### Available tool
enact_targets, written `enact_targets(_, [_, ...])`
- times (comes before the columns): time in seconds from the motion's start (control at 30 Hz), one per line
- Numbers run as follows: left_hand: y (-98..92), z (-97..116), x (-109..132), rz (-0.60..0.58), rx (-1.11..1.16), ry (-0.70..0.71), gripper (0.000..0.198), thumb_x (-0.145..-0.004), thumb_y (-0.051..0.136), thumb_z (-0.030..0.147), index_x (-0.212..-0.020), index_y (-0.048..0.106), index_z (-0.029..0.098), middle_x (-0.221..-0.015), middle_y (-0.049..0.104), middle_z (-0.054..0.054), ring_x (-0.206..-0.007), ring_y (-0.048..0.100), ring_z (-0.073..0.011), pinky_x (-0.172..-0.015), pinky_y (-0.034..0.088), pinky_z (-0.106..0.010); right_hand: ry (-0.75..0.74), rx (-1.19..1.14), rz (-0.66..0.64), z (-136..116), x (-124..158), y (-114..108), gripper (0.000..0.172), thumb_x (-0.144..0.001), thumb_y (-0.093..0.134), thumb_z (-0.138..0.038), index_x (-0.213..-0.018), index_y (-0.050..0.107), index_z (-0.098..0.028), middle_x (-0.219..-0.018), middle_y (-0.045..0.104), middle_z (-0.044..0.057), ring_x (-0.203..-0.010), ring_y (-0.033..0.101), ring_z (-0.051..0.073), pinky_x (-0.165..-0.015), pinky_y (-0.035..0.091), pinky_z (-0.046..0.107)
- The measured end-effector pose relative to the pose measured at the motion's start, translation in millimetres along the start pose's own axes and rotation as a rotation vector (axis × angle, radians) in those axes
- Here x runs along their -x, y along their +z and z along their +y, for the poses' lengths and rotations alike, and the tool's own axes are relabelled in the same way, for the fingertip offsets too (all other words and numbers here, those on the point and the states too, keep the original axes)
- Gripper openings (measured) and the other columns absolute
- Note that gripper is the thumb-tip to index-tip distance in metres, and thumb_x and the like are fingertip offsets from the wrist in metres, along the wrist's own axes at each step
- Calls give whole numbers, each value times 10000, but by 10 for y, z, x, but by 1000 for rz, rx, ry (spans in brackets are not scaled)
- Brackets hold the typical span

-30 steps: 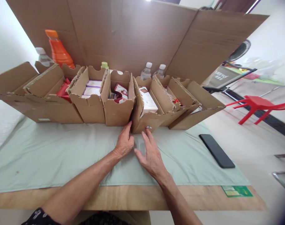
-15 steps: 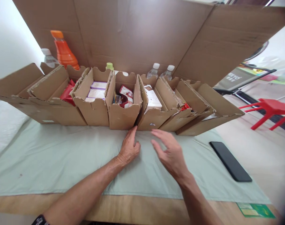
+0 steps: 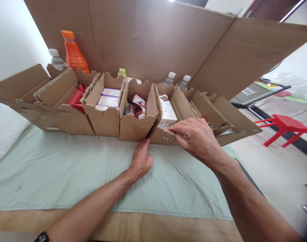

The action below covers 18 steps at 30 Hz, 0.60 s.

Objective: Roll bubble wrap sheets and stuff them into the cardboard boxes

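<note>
A row of cardboard boxes without lids stands in front of me. My right hand [image 3: 193, 137] pinches the notched front edge of one cardboard box [image 3: 157, 136], thumb outside and fingers over the rim. Inside that box is a white carton [image 3: 167, 111]. My left hand [image 3: 140, 159] rests on the cloth with fingers stretched out and thumb apart. Its fingertips touch the bottom of the boxes, at the gap between the held one and the middle box [image 3: 137, 129]. That middle box contains a red-and-white packet [image 3: 139, 106].
Left of these are a box with white-and-purple packs [image 3: 109, 99] and one with a red packet [image 3: 76, 99]. Behind stand an orange bottle [image 3: 74, 53], clear bottles [image 3: 169, 80] and a tall cardboard panel [image 3: 153, 40]. A red stool [image 3: 285, 124] is at right.
My right hand has moved up and forward from above the cloth and taken hold of the box's front edge. My left hand stays at the base. The view has shifted slightly.
</note>
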<state>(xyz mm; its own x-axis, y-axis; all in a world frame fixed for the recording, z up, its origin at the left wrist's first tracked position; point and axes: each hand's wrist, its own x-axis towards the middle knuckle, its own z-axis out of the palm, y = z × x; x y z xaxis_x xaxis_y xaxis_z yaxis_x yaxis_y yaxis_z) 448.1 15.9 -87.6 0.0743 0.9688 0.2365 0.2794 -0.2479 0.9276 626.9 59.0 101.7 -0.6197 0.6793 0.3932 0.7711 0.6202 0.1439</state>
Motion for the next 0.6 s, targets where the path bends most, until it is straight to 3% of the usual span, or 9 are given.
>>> enact_targets(0.37, [-13,10,-11,-82,-24,17,862,-779,573,140,-1618,378,150,-1679,422,-175,-1576,366,-370,-1332,252,-587,-5,122,-26,-15,-70,-35,203,-911,595,-144,-793,751,-198,-786,782,41,-718,646,205,-709,351,356])
enact_targets(0.47, [-8,26,-21,-79,-31,20,881,-761,579,131,-1619,377,149,-1674,427,-180,-1569,374,-380,-1328,252,-603,-36,21,73,-66,-43,-123,179,-935,607,-213,-1016,767,-208,-1025,808,68,-919,712,259,-788,441,390])
enact_targets(0.53, [-3,39,-32,-60,-37,21,866,-764,581,127,-1609,394,167,-1661,449,-167,-1554,400,-369,-1324,272,-589,-31,-88,198,-182,-42,-204,254,-961,626,-262,-1191,725,-222,-1220,770,88,-1087,706,278,-901,486,428])
enact_targets(0.6, [-2,54,-44,-29,-43,25,829,-775,578,121,-1587,422,175,-1637,480,-160,-1530,436,-352,-1314,304,-564,-30,-147,264,-360,-89,-246,254,-981,626,-257,-1223,698,-227,-1259,751,86,-1131,692,270,-965,492,437])
